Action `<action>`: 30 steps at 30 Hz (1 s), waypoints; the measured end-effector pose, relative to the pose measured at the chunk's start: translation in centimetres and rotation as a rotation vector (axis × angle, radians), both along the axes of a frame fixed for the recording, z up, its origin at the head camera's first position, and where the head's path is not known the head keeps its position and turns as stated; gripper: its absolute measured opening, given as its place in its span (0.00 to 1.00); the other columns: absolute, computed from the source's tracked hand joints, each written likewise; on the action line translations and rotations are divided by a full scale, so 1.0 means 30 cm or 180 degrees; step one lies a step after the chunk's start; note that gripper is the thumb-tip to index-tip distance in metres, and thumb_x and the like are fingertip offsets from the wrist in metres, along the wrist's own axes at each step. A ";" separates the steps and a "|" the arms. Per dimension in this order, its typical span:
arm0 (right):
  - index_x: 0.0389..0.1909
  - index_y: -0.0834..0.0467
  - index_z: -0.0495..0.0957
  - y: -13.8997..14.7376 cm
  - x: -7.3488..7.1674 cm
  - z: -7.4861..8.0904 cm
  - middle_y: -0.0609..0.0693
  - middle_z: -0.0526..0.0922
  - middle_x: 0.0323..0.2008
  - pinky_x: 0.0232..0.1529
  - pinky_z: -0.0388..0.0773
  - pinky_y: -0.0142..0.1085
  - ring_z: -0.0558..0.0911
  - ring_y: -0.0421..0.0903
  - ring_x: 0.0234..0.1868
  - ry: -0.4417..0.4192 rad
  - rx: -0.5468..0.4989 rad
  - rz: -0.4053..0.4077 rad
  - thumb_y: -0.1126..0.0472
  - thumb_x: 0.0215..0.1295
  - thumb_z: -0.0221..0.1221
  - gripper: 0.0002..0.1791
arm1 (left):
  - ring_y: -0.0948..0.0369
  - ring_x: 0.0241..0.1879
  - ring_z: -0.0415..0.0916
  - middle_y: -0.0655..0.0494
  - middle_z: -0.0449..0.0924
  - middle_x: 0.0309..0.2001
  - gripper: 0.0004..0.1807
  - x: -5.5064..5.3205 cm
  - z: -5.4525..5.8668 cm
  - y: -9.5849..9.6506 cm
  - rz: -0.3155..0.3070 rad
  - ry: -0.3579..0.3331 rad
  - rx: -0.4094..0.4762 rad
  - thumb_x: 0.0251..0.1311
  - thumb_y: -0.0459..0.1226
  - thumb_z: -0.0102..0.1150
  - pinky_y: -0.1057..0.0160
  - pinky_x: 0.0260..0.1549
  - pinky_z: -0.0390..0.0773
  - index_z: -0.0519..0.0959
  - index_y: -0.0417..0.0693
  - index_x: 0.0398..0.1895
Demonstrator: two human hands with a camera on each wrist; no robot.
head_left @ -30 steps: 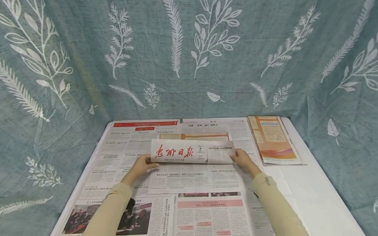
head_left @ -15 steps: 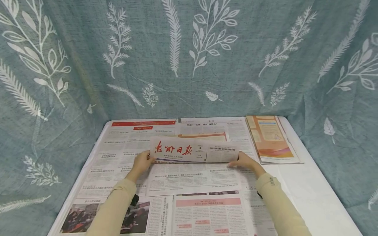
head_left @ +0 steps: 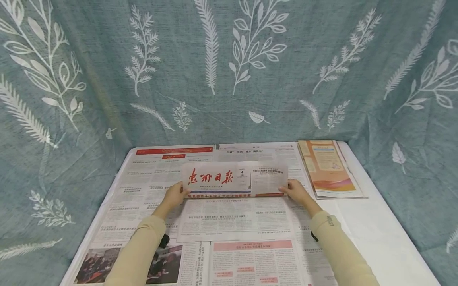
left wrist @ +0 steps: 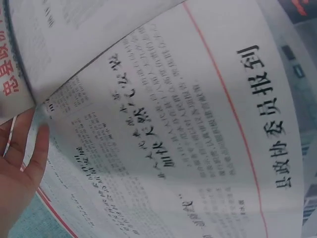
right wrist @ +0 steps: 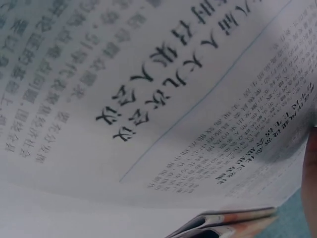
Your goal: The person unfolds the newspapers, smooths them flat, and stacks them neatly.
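Note:
A newspaper (head_left: 211,178) with a red masthead is folded, its upper strip bent up across the middle of the table. At the strip's left end my left hand (head_left: 175,194) pinches the paper. My right hand (head_left: 296,191) grips the opposite end. A printed page of the newspaper (head_left: 232,228) extends from the strip toward me. In the left wrist view, fingers (left wrist: 38,156) meet the paper at a fold, and the thumb is hidden. The right wrist view is mostly filled by the newspaper (right wrist: 148,124), with just part of a finger (right wrist: 311,168) at the edge.
Spread newspaper sheets (head_left: 143,210) cover much of the white table (head_left: 379,238). A folded stack of newspapers (head_left: 330,172) with orange print lies at the back right. Blue-green patterned cloth (head_left: 214,111) hangs behind and at both sides.
The masthead strip tilted, then levelled and stands taller; a red headline now shows beneath it. The orange print behind it is now covered. Both hands keep hold at its ends, shifting slightly.

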State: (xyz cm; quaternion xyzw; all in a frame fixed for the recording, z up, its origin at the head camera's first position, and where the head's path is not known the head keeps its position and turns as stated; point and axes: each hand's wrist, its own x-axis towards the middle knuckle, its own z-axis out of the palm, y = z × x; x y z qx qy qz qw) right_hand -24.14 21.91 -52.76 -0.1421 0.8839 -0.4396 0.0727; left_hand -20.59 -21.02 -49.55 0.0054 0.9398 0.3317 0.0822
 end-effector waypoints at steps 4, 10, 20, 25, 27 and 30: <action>0.44 0.76 0.76 -0.008 -0.006 -0.002 0.68 0.83 0.36 0.34 0.76 0.35 0.81 0.48 0.33 0.0135 0.0117 -0.0152 0.66 0.64 0.57 0.15 | 0.44 0.47 0.77 0.35 0.78 0.47 0.20 -0.005 0.001 -0.002 -0.0179 -0.0053 0.0200 0.69 0.37 0.47 0.47 0.48 0.76 0.67 0.29 0.57; 0.49 0.74 0.73 -0.023 0.004 0.008 0.68 0.82 0.41 0.35 0.77 0.35 0.82 0.51 0.37 -0.0049 -0.0017 -0.0194 0.64 0.66 0.56 0.18 | 0.48 0.42 0.77 0.35 0.78 0.46 0.22 -0.014 -0.012 0.000 -0.0060 -0.0036 0.0303 0.71 0.38 0.42 0.50 0.44 0.77 0.63 0.30 0.61; 0.49 0.72 0.76 -0.009 0.008 0.004 0.67 0.83 0.40 0.35 0.79 0.36 0.82 0.45 0.31 -0.0004 -0.0030 -0.0241 0.63 0.64 0.58 0.18 | 0.41 0.58 0.70 0.33 0.73 0.56 0.26 -0.028 0.028 0.011 0.0122 -0.0171 0.0602 0.73 0.41 0.39 0.45 0.60 0.68 0.57 0.34 0.67; 0.52 0.72 0.72 -0.025 0.006 0.014 0.68 0.83 0.38 0.28 0.73 0.34 0.78 0.44 0.26 0.0128 0.0104 -0.0502 0.62 0.68 0.54 0.18 | 0.44 0.49 0.77 0.32 0.77 0.50 0.27 -0.031 0.030 -0.001 -0.0130 -0.0167 0.0804 0.64 0.36 0.55 0.51 0.48 0.77 0.63 0.30 0.63; 0.52 0.72 0.72 -0.029 0.006 0.023 0.68 0.82 0.41 0.36 0.78 0.39 0.82 0.51 0.34 0.0138 0.0132 -0.0603 0.62 0.68 0.54 0.18 | 0.44 0.47 0.78 0.32 0.78 0.48 0.26 -0.030 0.029 -0.009 -0.0226 -0.0166 0.0853 0.60 0.33 0.59 0.51 0.48 0.78 0.66 0.27 0.59; 0.51 0.72 0.72 -0.031 0.004 0.035 0.70 0.82 0.42 0.43 0.78 0.46 0.83 0.60 0.41 0.0124 0.0090 -0.0713 0.63 0.68 0.54 0.17 | 0.45 0.47 0.79 0.33 0.80 0.46 0.23 -0.030 0.029 -0.012 -0.0277 -0.0102 0.0807 0.60 0.33 0.60 0.51 0.48 0.77 0.71 0.26 0.54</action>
